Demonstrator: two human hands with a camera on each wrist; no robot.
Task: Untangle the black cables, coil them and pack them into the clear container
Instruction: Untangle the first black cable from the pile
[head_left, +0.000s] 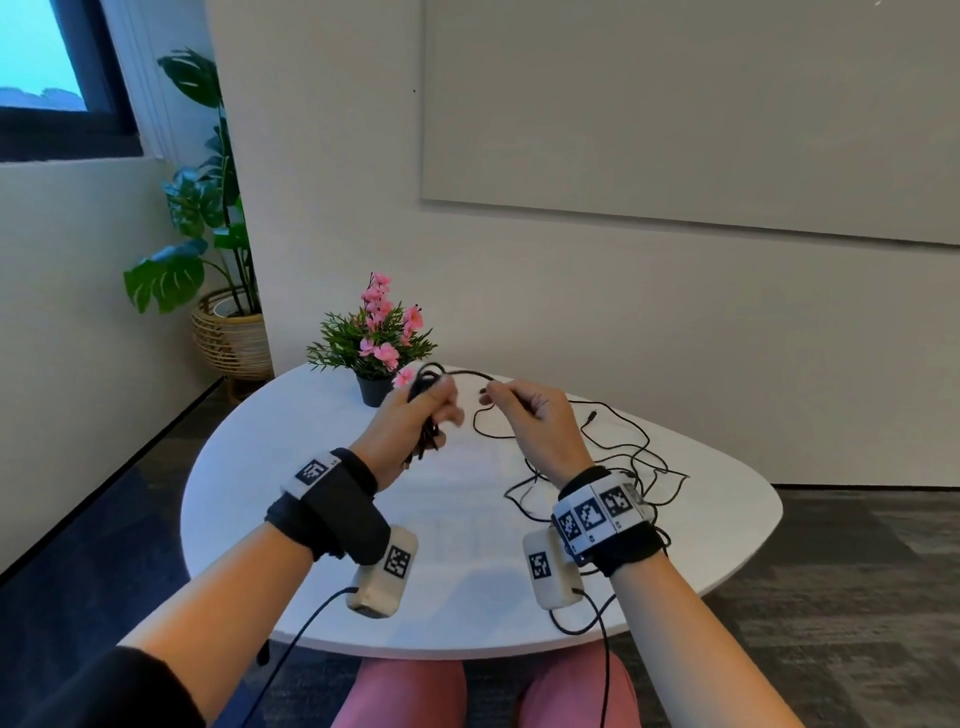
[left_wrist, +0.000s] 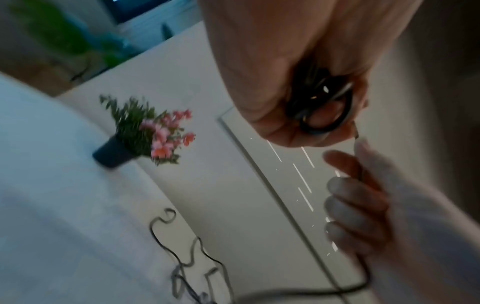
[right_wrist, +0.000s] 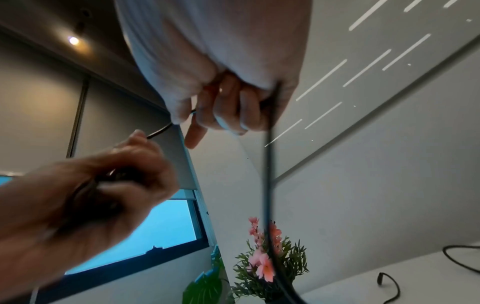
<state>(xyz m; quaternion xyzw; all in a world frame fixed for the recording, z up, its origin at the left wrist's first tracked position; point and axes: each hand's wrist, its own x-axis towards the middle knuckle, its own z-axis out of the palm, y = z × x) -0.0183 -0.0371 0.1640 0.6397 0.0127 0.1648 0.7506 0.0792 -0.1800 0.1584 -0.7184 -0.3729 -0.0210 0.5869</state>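
Above the white table (head_left: 291, 467), my left hand (head_left: 434, 410) grips a coiled bundle of black cable (head_left: 426, 384); in the left wrist view its loops (left_wrist: 324, 107) sit inside the curled fingers. A strand runs from the bundle to my right hand (head_left: 506, 397), which pinches it close by. In the right wrist view that cable (right_wrist: 269, 164) hangs down from the curled right fingers (right_wrist: 228, 111). More loose black cable (head_left: 623, 457) lies tangled on the table to the right. A faint clear container outline (head_left: 467, 525) shows between my wrists.
A small black pot of pink flowers (head_left: 375, 358) stands at the table's far edge, just behind my left hand. A large leafy plant in a wicker basket (head_left: 231, 332) is on the floor at the left. A wall runs behind the table.
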